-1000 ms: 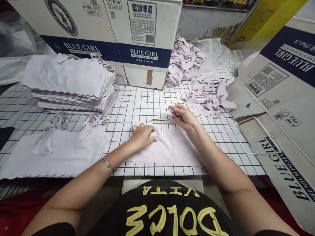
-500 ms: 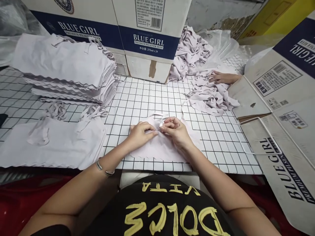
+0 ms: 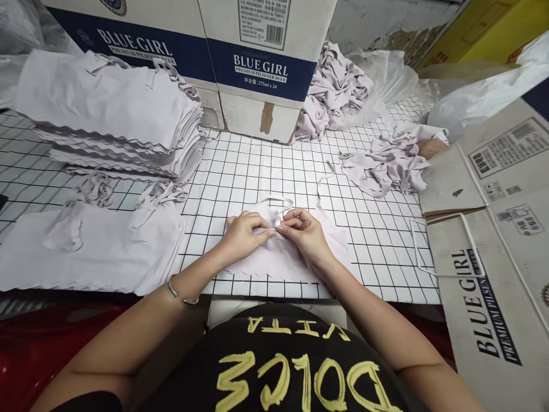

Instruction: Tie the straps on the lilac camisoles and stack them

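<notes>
A pale lilac camisole (image 3: 281, 257) with thin straps lies on the table directly in front of me. My left hand (image 3: 249, 233) is closed at its upper edge, pinching the fabric between thumb and forefinger. Close beside it, my right hand (image 3: 305, 232) pinches a narrow pale strap (image 3: 277, 219) at that same edge. The two sets of fingertips nearly meet, and whether anything else small sits between them is hidden. Another strap (image 3: 319, 191) trails away beyond my right hand.
Left stand a tall stack of folded camisoles (image 3: 103, 109) and a lower pile (image 3: 98, 246). Behind is a beer carton (image 3: 261, 114). Heaped garments (image 3: 338, 86) lie back right. Another person's hand (image 3: 431, 149) touches a loose pile (image 3: 390, 166) beside an opened carton (image 3: 450, 183).
The other person's hand has pulled the loose pile rightward, and the right carton has shifted, with white plastic now above it. My right fingertips have moved slightly closer to my left.
</notes>
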The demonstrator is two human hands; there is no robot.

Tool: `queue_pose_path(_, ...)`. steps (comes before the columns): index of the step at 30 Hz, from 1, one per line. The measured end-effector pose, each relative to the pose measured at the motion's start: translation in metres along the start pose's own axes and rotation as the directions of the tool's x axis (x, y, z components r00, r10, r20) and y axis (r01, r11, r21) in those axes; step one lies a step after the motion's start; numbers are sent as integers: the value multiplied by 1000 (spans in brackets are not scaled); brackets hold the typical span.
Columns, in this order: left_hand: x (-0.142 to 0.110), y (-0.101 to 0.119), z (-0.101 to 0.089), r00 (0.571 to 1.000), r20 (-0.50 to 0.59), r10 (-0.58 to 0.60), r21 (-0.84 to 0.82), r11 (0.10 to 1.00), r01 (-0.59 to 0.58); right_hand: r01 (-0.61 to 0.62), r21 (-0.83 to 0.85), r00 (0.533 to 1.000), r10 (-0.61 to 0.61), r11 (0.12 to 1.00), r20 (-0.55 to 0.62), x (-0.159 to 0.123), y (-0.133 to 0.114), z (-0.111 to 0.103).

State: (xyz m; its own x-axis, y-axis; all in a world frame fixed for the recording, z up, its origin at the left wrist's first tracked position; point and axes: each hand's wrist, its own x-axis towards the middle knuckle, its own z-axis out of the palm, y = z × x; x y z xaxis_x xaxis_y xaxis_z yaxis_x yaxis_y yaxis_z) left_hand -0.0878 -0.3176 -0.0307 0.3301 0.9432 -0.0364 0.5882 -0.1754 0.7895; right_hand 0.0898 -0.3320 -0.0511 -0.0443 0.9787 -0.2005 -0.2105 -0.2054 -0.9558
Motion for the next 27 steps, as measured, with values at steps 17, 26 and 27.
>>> queue_pose_path(17, 2, -3, -1, 999, 5, 32, -7, 999, -32, 15, -32, 1000, -16, 999, -18, -2, 3, -1)
queue_pose_path(26, 4, -2, 3, 999, 49, -5, 89, 996, 0, 123, -96, 990, -129, 988, -61, -1, 16, 12)
queue_pose_path(27, 6, -4, 1, 997, 75, -19, 115, 993, 10, 138, -133, 988, -146, 982, -50, 1, 16, 12)
